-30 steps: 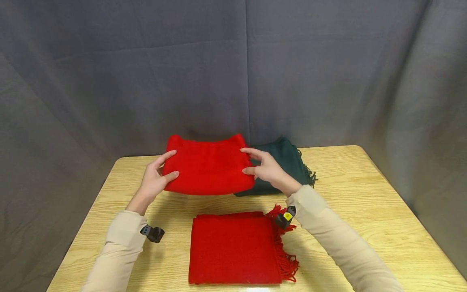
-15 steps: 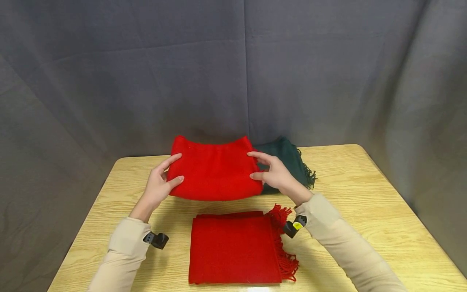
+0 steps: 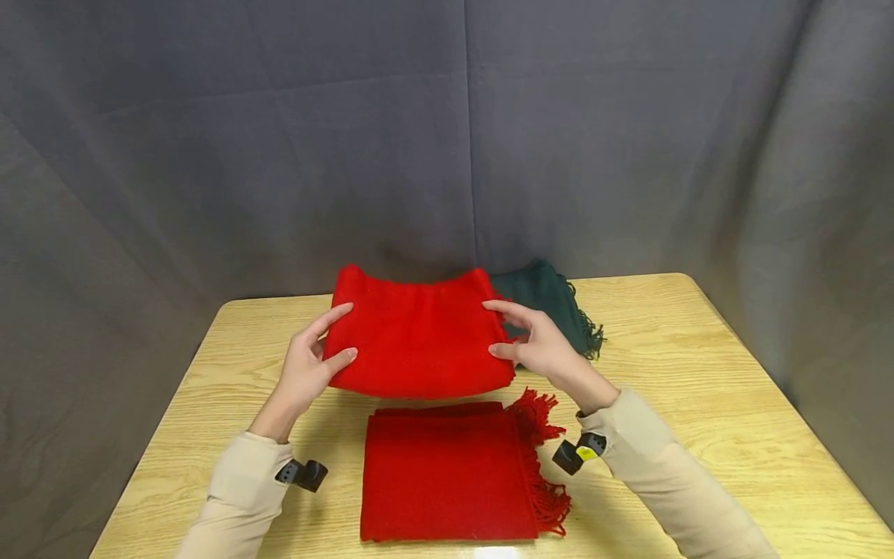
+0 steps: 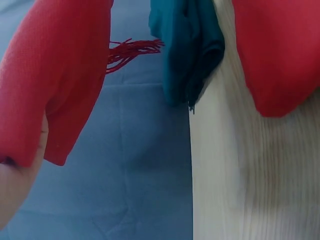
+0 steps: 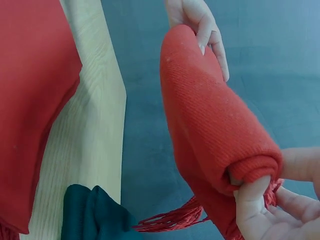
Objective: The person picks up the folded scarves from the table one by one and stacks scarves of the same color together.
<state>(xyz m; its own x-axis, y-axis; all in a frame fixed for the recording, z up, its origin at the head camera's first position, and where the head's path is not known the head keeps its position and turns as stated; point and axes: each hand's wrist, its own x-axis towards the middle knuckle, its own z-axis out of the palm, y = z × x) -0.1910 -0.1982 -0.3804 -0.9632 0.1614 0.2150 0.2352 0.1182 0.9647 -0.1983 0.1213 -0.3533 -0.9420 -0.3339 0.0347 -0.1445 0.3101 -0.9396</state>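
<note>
A folded red scarf (image 3: 419, 341) hangs in the air between my two hands, its middle sagging a little. My left hand (image 3: 307, 369) grips its left end, thumb and fingertips on the near face. At the other end my right hand (image 3: 545, 345) holds it the same way; in the right wrist view some fingers reach inside the fold. Red fringe (image 5: 172, 217) dangles from the right end. Below, a second folded red scarf (image 3: 450, 473) lies flat on the table, its fringe spread to the right.
A dark green folded scarf (image 3: 552, 307) with fringe lies at the back of the wooden table (image 3: 684, 388), partly hidden behind the raised red scarf. A grey curtain (image 3: 349, 155) hangs behind the table's back edge.
Both hands have moved right and toward me with the raised red scarf, which now overlaps less of the green scarf and comes close over the flat red one in the head view.
</note>
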